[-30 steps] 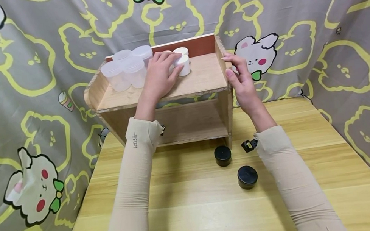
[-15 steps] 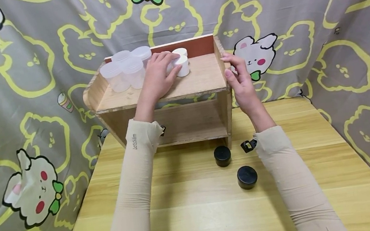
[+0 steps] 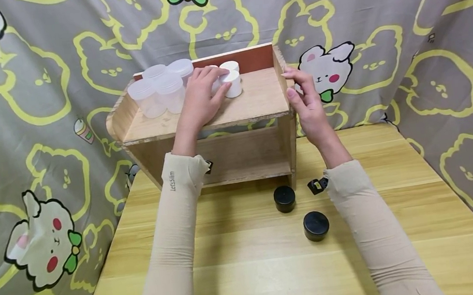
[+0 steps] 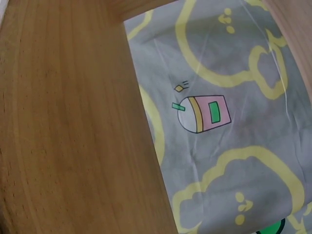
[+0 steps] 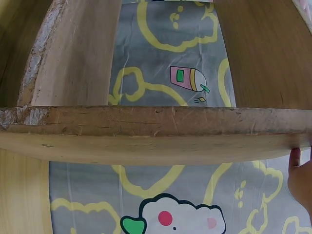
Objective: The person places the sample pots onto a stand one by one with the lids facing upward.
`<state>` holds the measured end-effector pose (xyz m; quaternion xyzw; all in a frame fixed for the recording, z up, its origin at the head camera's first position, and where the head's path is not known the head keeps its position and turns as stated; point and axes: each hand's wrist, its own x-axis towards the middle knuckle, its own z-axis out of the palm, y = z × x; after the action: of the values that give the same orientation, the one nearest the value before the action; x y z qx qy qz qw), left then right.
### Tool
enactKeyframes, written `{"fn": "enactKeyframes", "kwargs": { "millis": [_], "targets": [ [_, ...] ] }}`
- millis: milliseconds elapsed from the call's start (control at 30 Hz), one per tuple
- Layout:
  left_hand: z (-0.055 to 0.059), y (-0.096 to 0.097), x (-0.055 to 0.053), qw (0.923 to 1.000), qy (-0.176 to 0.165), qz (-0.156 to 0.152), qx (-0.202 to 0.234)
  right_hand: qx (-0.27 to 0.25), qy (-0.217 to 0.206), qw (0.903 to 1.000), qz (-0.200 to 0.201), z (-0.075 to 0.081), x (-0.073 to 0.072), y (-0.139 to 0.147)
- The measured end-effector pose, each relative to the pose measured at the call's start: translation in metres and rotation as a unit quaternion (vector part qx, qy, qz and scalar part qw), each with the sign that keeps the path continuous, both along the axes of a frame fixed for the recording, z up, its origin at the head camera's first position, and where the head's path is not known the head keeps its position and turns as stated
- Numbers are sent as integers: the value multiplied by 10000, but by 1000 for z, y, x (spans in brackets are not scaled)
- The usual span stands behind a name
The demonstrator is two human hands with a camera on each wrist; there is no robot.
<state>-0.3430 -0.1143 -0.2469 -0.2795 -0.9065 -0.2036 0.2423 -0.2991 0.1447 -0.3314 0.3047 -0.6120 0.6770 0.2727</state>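
A two-tier wooden shelf (image 3: 254, 112) stands at the back of the table in the head view. On its top board my left hand (image 3: 202, 95) holds a small white jar, mostly hidden by the fingers. The thumb lies against the front white jar (image 3: 233, 85). Another white jar (image 3: 230, 66) stands behind. Left of this hand, several translucent lidded jars (image 3: 152, 101) are grouped together. My right hand (image 3: 310, 105) grips the shelf's right side panel, its fingertips over the edge. In the right wrist view, a thumb or finger (image 5: 295, 161) touches the panel (image 5: 170, 146).
Two round black containers (image 3: 284, 199) sit on the wooden table (image 3: 256, 281) before the shelf's right end, the nearer black container (image 3: 316, 226) further right. A patterned grey curtain (image 3: 89, 47) hangs behind and at both sides. The left wrist view shows only wood and curtain.
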Motion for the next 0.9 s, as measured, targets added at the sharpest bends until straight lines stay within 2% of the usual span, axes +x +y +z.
{"fn": "enactKeyframes", "kwargs": {
  "millis": [700, 900],
  "targets": [
    [0, -1, 1, 9998, 184, 3, 63, 42, 20, 10000, -10, 1, 1, 0],
    [0, -2, 7, 9982, 536, -114, 225, 90, -46, 9999, 10, 2, 3, 1]
  ]
}}
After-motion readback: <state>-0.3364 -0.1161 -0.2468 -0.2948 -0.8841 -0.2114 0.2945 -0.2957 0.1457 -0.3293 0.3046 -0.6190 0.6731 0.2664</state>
